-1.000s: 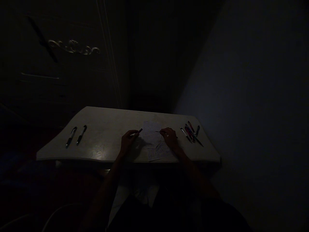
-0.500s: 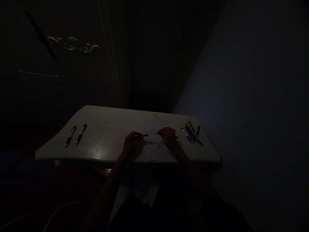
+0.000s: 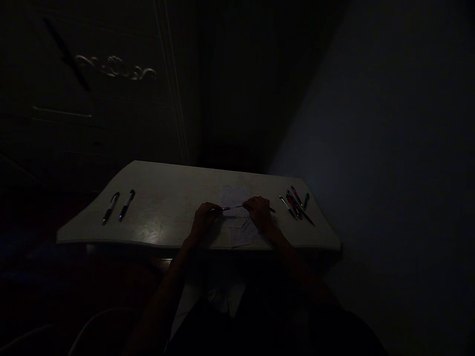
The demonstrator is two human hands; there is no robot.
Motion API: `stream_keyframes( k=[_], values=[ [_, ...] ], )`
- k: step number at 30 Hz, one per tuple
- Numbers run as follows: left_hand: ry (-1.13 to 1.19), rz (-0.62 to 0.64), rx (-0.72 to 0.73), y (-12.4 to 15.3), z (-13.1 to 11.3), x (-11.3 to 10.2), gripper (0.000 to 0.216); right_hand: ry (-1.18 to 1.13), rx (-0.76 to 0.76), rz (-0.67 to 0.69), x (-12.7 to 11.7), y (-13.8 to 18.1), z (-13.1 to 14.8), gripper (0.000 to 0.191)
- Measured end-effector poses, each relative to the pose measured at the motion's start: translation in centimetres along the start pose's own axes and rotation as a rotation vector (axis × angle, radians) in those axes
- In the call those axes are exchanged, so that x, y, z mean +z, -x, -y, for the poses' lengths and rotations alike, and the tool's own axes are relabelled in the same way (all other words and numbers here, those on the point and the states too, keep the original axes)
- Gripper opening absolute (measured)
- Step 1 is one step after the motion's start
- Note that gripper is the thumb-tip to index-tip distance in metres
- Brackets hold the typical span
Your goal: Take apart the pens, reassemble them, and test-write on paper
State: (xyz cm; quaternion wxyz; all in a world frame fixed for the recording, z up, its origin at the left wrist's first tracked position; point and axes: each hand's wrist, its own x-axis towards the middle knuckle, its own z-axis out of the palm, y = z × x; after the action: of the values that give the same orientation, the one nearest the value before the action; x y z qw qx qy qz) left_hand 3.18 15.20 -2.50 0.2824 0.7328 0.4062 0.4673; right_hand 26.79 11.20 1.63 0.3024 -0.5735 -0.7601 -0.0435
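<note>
The scene is very dark. My left hand (image 3: 203,220) is closed around a short dark pen part (image 3: 221,209) whose tip points right. Close beside it, my right hand (image 3: 260,212) pinches a thin pen piece (image 3: 241,205) that points left toward it; the two tips are nearly touching. Both hands rest over sheets of paper (image 3: 237,198) near the front edge of a pale table (image 3: 166,198).
Two black-and-white pens (image 3: 118,205) lie side by side at the table's left. Several coloured pens (image 3: 297,203) lie in a bunch at the right. A dark cabinet with an ornate metal handle (image 3: 113,66) stands behind; a wall rises on the right.
My left hand has turned its pen part from pointing up-right to pointing flat toward my right hand, and the two pieces have come closer together.
</note>
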Motion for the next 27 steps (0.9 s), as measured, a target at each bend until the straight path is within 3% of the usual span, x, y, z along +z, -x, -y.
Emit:
stream_keyframes(
  k=[12,19,23,27],
  values=[
    [0.06,0.082,-0.018,0.3,-0.5,-0.1,0.012,-0.084,-0.057,0.102,1.8,-0.4,1.9,0.015],
    [0.101,0.053,-0.104,0.4,-0.4,-0.1,0.019,-0.117,-0.052,0.104,2.2,-0.7,1.9,0.008],
    [0.118,0.053,-0.117,0.4,0.0,0.1,0.022,-0.176,-0.031,0.058,2.2,0.1,1.4,0.029],
    [0.128,0.049,-0.14,0.4,0.2,0.1,0.024,-0.24,-0.013,-0.085,1.5,1.2,-0.3,0.041]
  ],
)
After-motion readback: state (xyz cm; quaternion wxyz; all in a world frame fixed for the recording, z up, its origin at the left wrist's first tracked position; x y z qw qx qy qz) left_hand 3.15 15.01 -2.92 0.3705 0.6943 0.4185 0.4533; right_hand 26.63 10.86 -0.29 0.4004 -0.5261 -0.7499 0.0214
